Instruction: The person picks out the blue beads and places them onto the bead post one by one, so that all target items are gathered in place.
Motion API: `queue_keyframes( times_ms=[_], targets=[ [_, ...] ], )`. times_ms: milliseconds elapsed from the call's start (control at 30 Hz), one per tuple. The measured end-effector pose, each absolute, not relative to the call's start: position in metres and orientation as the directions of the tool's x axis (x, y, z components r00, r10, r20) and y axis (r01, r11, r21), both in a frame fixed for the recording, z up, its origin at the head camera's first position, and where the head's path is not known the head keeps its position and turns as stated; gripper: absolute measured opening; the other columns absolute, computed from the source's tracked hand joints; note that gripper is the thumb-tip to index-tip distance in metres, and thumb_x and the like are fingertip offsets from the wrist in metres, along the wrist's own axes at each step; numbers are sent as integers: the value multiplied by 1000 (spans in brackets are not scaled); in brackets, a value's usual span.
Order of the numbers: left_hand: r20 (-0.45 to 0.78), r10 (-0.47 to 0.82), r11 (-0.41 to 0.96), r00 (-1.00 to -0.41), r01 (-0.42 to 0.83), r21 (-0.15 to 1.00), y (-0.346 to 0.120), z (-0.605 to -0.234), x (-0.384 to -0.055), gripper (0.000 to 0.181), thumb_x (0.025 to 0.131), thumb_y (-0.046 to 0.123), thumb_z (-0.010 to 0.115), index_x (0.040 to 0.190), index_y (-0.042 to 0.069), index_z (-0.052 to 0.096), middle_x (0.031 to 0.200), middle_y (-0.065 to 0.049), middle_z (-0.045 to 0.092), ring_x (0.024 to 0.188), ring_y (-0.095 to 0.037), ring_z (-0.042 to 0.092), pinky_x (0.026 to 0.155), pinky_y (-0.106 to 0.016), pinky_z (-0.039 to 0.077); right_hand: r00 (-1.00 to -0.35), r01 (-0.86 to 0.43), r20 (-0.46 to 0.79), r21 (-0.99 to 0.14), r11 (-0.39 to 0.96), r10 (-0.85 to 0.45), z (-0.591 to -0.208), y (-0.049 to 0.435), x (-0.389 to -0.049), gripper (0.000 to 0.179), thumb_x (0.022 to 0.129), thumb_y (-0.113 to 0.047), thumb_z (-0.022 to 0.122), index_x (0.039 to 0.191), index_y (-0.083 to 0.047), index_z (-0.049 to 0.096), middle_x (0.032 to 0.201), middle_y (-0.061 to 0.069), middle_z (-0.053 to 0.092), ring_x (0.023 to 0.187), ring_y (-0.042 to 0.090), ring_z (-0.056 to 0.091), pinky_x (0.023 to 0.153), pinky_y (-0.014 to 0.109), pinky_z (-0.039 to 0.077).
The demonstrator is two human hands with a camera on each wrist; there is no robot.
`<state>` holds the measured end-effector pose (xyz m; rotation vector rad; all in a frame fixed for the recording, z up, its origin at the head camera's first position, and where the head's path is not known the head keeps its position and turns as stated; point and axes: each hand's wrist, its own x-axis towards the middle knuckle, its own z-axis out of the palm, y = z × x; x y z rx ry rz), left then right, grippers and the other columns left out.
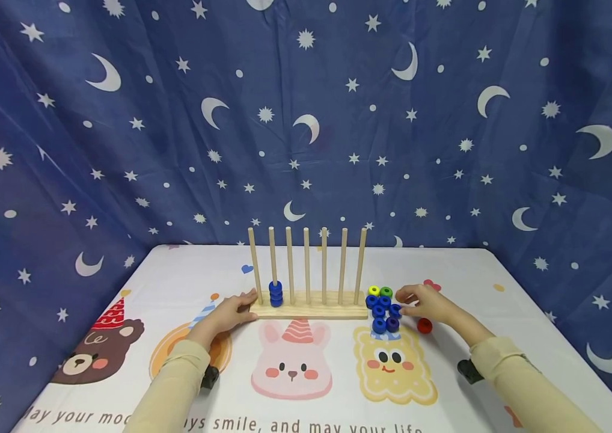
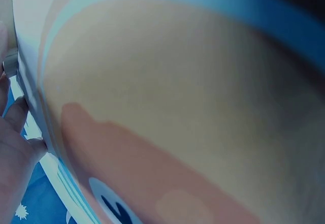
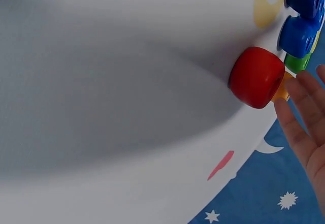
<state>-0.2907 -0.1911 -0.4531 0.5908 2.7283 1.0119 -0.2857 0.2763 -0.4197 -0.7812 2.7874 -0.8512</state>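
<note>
A wooden peg rack (image 1: 306, 311) with several upright pegs stands across the middle of the table. Its second peg from the left carries a short stack of blue beads (image 1: 276, 294). My left hand (image 1: 231, 311) holds the left end of the rack's base, thumb at the front and fingers farther back. Beyond the rack's right end lies a cluster of loose blue beads (image 1: 379, 311), with a yellow bead (image 1: 373, 291) and a green bead (image 1: 386, 292) behind. My right hand (image 1: 429, 304) reaches to the cluster's right side, fingers extended beside an orange bead (image 3: 285, 86).
A red bead (image 1: 424, 326) lies apart, under and in front of the right hand. The white tablecloth (image 1: 338, 415) bears printed cartoon animals. A blue curtain (image 1: 306, 90) with moons and stars rises behind the table's back edge.
</note>
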Motion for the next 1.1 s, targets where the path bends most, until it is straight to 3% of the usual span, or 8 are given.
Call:
queue_keyframes(
  times_ms=[533,733,1100],
  targets=[
    [-29,431,703,-902,316,638,-191,-449,-294,62,89,20,63,140,-4,38,149,-22,30,137,-48,24,114,-57,21,-877,-412,-5,-505,759,-480,-432,274,-293,29,78,-8,74,102,7,65,99,17,68,92,31,67,82,42,57],
    [-45,425,707,-904,301,640,-192,-451,-291,62,89,20,63,140,-5,38,149,-22,29,137,-47,24,114,-57,21,-887,-397,-5,-500,770,-461,-437,270,-293,29,77,-9,75,101,5,66,94,13,69,82,23,67,78,38,58],
    [-39,435,711,-900,316,629,-193,-451,-291,62,89,19,63,140,-5,38,149,-23,29,137,-49,24,113,-59,20,-904,-361,-21,-496,790,-427,-435,263,-291,22,75,-2,75,94,3,65,86,10,67,78,21,65,76,38,58]
  ],
)
